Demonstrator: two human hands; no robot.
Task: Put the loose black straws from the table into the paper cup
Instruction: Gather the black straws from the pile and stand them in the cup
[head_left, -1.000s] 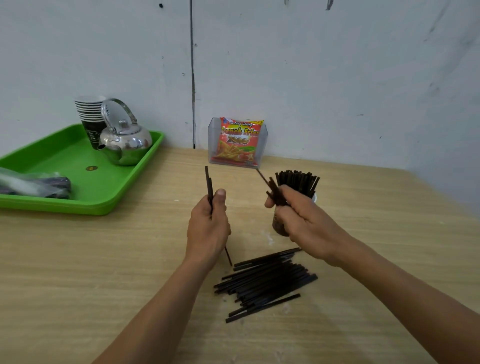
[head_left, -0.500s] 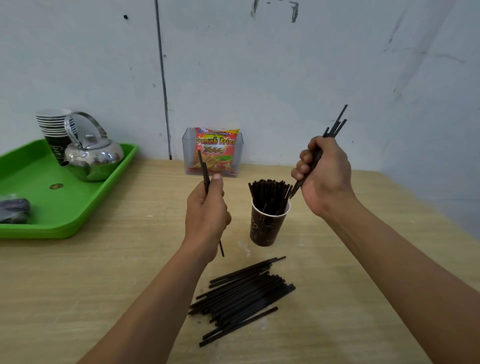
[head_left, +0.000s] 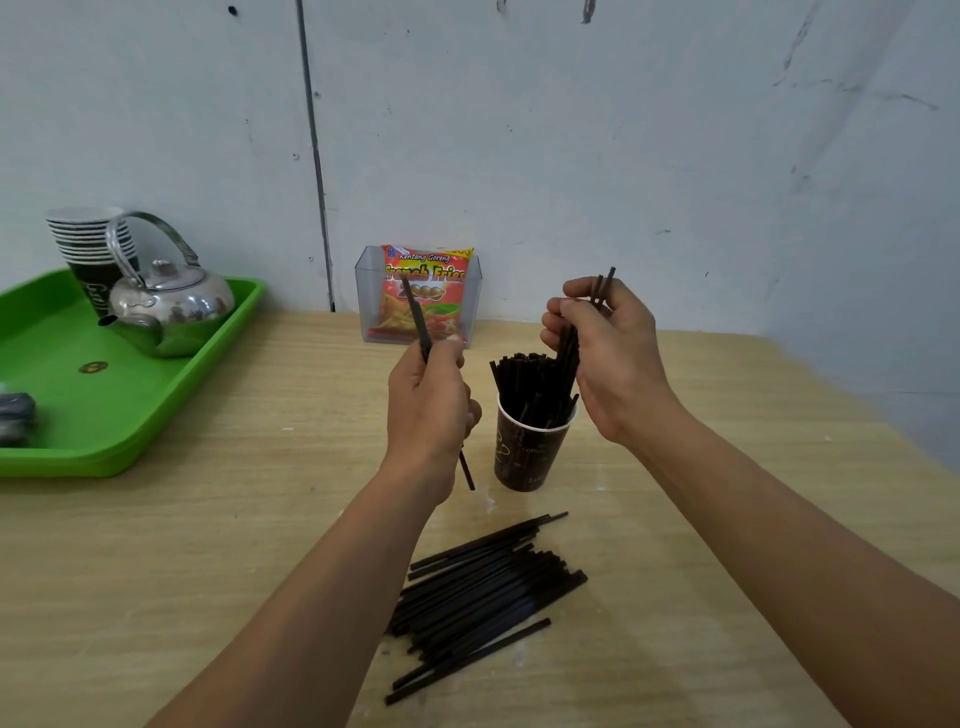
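A dark brown paper cup (head_left: 524, 457) stands upright mid-table, holding several black straws (head_left: 524, 382) on end. My right hand (head_left: 608, 358) hovers just right of the cup's mouth, shut on a few straws whose lower ends reach down into the cup and whose tips poke up above my fingers. To the left of the cup, my left hand (head_left: 428, 405) grips a couple of straws (head_left: 415, 317) nearly upright; one end sticks out below my palm. A pile of loose black straws (head_left: 483, 597) lies on the wooden table (head_left: 208, 545) in front of the cup.
A green tray (head_left: 156, 410) at the left carries a steel kettle (head_left: 166, 306), a stack of paper cups (head_left: 85, 244) and a dark bundle (head_left: 15, 415). Against the wall stands a clear box (head_left: 470, 296) holding a snack packet (head_left: 426, 291). The table's right edge runs close by.
My right hand has come down from high on the right to the cup's mouth, lowering its straws into the cup. My left hand has barely moved.
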